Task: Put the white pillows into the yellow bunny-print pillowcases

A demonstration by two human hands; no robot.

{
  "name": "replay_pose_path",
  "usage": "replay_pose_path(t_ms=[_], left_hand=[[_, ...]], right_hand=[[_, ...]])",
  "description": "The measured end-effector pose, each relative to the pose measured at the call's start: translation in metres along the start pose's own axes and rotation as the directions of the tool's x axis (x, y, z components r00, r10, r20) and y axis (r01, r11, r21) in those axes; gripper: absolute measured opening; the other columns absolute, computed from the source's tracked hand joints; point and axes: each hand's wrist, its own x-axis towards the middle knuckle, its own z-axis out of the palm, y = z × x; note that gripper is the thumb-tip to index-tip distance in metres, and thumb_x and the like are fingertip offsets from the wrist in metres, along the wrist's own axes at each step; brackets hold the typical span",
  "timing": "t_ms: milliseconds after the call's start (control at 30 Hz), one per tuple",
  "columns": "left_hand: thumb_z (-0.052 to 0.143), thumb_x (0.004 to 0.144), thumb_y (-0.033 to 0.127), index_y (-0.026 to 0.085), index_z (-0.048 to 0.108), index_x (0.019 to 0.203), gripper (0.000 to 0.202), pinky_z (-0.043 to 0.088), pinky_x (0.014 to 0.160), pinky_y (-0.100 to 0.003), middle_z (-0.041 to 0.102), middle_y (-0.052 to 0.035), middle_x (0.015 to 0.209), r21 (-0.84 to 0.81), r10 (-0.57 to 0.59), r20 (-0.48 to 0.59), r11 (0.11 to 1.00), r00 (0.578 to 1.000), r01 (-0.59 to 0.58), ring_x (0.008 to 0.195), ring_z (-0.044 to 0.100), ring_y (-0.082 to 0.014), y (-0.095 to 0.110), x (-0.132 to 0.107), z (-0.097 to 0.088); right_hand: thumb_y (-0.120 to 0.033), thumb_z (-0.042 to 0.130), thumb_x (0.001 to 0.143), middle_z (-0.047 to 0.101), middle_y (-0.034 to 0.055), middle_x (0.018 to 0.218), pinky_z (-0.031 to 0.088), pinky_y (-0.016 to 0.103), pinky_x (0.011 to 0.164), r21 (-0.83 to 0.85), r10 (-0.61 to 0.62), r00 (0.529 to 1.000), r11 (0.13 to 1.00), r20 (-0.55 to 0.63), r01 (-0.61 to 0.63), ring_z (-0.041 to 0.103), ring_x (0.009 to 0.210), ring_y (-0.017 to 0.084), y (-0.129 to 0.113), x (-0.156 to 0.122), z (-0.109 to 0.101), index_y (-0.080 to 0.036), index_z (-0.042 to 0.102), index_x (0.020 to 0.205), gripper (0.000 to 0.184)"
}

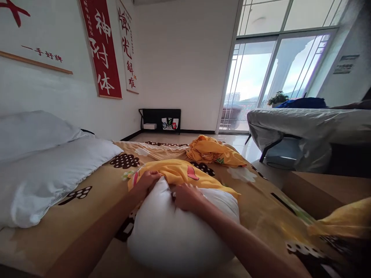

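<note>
A white pillow (176, 231) lies on the bed in front of me, its far end partly inside a yellow pillowcase (185, 173). My left hand (147, 181) is closed on the pillowcase's edge at the pillow's far left corner. My right hand (187, 197) is closed on the pillow's top, gripping its fabric next to the pillowcase opening. Both forearms reach in from the bottom of the view.
The bed (87, 208) has a tan patterned sheet. Two white pillows (49, 170) lie at the left by the wall. A crumpled yellow cloth (211, 150) sits further down the bed. A covered table (304, 127) stands at the right near the glass doors (261, 77).
</note>
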Motion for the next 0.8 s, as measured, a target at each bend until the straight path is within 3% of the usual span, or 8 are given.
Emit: replay_pose_path(t_ms=[233, 367, 433, 500, 567, 600, 700, 800], left_hand=[[0.06, 0.061, 0.038, 0.017, 0.05, 0.064, 0.023, 0.03, 0.051, -0.022, 0.047, 0.0058, 0.058, 0.018, 0.081, 0.027, 0.997, 0.996, -0.082, 0.052, 0.04, -0.0089, 0.024, -0.019, 0.006], [0.059, 0.065, 0.032, 0.017, 0.052, 0.068, 0.017, 0.03, 0.053, -0.022, 0.05, 0.0051, 0.062, 0.372, 0.183, 0.108, 0.904, 0.977, -0.21, 0.058, 0.045, -0.0108, 0.027, -0.025, 0.009], [0.055, 0.069, 0.024, 0.018, 0.059, 0.076, 0.011, 0.036, 0.061, -0.024, 0.06, 0.0014, 0.071, 0.649, 0.267, 0.119, 0.708, 0.956, -0.278, 0.068, 0.053, -0.0147, 0.029, -0.026, 0.013], [0.05, 0.071, 0.015, 0.018, 0.065, 0.086, 0.022, 0.04, 0.074, -0.031, 0.067, -0.0038, 0.079, 0.863, 0.346, 0.173, 0.398, 0.922, -0.311, 0.077, 0.059, -0.0192, 0.032, -0.03, 0.02], [0.046, 0.072, 0.01, 0.016, 0.067, 0.089, 0.028, 0.038, 0.086, -0.038, 0.069, -0.0089, 0.079, 0.94, 0.373, 0.225, 0.161, 0.9, -0.302, 0.078, 0.061, -0.0223, 0.034, -0.038, 0.027], [0.045, 0.073, 0.009, 0.014, 0.067, 0.088, 0.027, 0.037, 0.089, -0.041, 0.069, -0.0106, 0.078, 0.951, 0.378, 0.236, 0.102, 0.895, -0.293, 0.076, 0.062, -0.0231, 0.035, -0.044, 0.031], [0.046, 0.077, 0.012, 0.013, 0.065, 0.085, 0.021, 0.037, 0.088, -0.044, 0.068, -0.0112, 0.078, 0.965, 0.426, 0.19, 0.086, 0.884, -0.248, 0.074, 0.062, -0.0247, 0.034, -0.061, 0.035], [0.048, 0.082, 0.02, 0.016, 0.063, 0.086, 0.016, 0.04, 0.082, -0.041, 0.067, -0.0091, 0.085, 0.947, 0.471, 0.105, 0.221, 0.876, -0.232, 0.085, 0.06, -0.026, 0.027, -0.074, 0.026]], right_hand=[[-0.024, 0.05, 0.078, 0.068, 0.0161, 0.11, 0.05, 0.039, 0.077, 0.02, 0.064, 0.997, 0.998, -0.05, -0.063, 0.064, 0.102, 0.031, 0.012, 0.006, 0.0, -0.018, 0.068, 0.111, 0.038], [-0.025, 0.049, 0.079, 0.067, 0.0171, 0.111, 0.05, 0.037, 0.076, 0.025, 0.106, 0.992, 0.994, -0.067, -0.104, 0.064, 0.101, 0.03, 0.021, -0.004, 0.0, -0.018, 0.067, 0.113, 0.038], [-0.025, 0.048, 0.082, 0.067, 0.0175, 0.111, 0.049, 0.038, 0.079, 0.02, 0.113, 0.991, 0.994, -0.075, -0.111, 0.063, 0.103, 0.03, 0.017, -0.011, 0.001, -0.018, 0.066, 0.114, 0.038], [-0.023, 0.045, 0.084, 0.067, 0.0178, 0.109, 0.047, 0.039, 0.082, 0.011, 0.109, 0.99, 0.994, -0.086, -0.108, 0.062, 0.105, 0.03, 0.011, -0.017, 0.001, -0.018, 0.067, 0.113, 0.037], [-0.02, 0.041, 0.086, 0.068, 0.0183, 0.108, 0.046, 0.039, 0.084, 0.001, 0.1, 0.99, 0.995, -0.096, -0.101, 0.062, 0.106, 0.029, 0.004, -0.022, 0.002, -0.018, 0.068, 0.112, 0.037], [-0.019, 0.04, 0.087, 0.068, 0.0185, 0.106, 0.045, 0.039, 0.085, -0.004, 0.096, 0.99, 0.995, -0.103, -0.097, 0.062, 0.106, 0.028, 0.001, -0.025, 0.002, -0.017, 0.068, 0.111, 0.037], [-0.018, 0.037, 0.088, 0.068, 0.0185, 0.104, 0.045, 0.038, 0.084, -0.009, 0.094, 0.984, 0.995, -0.153, -0.097, 0.064, 0.102, 0.027, 0.003, -0.032, 0.005, -0.017, 0.069, 0.109, 0.038], [-0.019, 0.037, 0.088, 0.069, 0.0185, 0.103, 0.046, 0.037, 0.082, -0.007, 0.106, 0.969, 0.994, -0.221, -0.11, 0.065, 0.099, 0.027, 0.014, -0.038, 0.008, -0.016, 0.069, 0.107, 0.037]])
